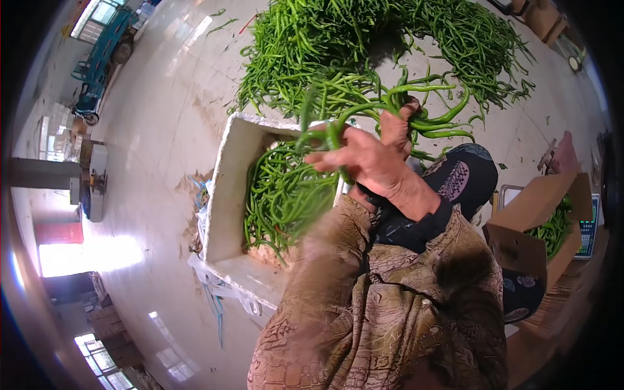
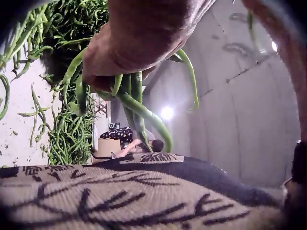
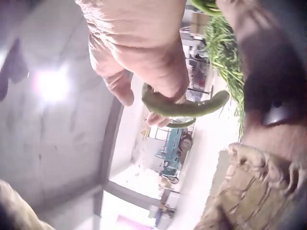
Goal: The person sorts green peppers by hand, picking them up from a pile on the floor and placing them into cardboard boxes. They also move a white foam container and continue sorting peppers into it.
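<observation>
My left hand grips a bunch of long green peppers, whose ends fan out on both sides. In the left wrist view the fingers of this hand curl round several peppers that hang down. My right hand crosses in front of the left wrist, at the right edge of a white foam box. Its fingers hold curved peppers; in the right wrist view one pepper lies across the fingers of this hand. Many peppers lie inside the box, partly blurred.
A large heap of green peppers spreads over the floor ahead. At the right, an open cardboard box with peppers stands by a scale. A teal three-wheeled vehicle stands far left. Plastic bags lie beside the foam box.
</observation>
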A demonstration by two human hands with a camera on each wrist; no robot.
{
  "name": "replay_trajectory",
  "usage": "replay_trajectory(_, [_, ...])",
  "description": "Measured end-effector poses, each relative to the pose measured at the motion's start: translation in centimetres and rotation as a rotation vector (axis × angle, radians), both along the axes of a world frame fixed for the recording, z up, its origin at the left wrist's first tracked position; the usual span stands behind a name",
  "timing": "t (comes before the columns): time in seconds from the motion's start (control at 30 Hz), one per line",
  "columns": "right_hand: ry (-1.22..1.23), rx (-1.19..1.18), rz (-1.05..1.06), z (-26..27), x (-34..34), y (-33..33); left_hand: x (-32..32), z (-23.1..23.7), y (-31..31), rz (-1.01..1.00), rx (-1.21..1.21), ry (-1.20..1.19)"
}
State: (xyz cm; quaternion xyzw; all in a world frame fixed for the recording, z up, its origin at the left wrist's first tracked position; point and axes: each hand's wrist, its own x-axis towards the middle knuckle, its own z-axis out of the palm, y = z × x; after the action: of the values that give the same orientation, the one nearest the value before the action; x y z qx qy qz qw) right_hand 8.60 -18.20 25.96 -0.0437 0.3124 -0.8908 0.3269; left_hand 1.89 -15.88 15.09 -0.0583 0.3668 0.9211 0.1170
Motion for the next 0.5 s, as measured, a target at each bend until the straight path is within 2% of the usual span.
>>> replay_trajectory(0.07, [0.505,0.344,0.02,-0.3,0.3,-2.6,0.5,0.4,0.1,0.062,0.051,-0.025])
replay_trajectory(0.1, [0.856,0.542,-0.056,-0.2,0.5,-4.1,0.6,0.6,-0.2,0.048,0.055,-0.034])
replay_trajectory(0.13, [0.884,0.826,0.013,0.1,0.9,-4.8,0.5,0.7,-0.5,0.058,0.039,-0.005])
replay_trajectory(0.2, [1.106,0.86,-0.189,-1.3,1.2,-6.2,0.5,0.8,-0.9,0.08,0.015,-0.015])
replay_trajectory(0.33, [1.167,0.826,-0.268,-2.7,1.2,-7.6,0.5,0.9,-2.0,0.066,0.034,-0.058])
replay_trajectory(0.4, [0.937,0.633,-0.209,-2.2,1.8,-8.0,0.5,0.6,-2.2,0.062,0.033,-0.069])
replay_trajectory(0.5, [0.941,0.613,-0.178,-1.2,1.9,-8.2,0.4,0.4,-2.6,0.079,-0.003,-0.048])
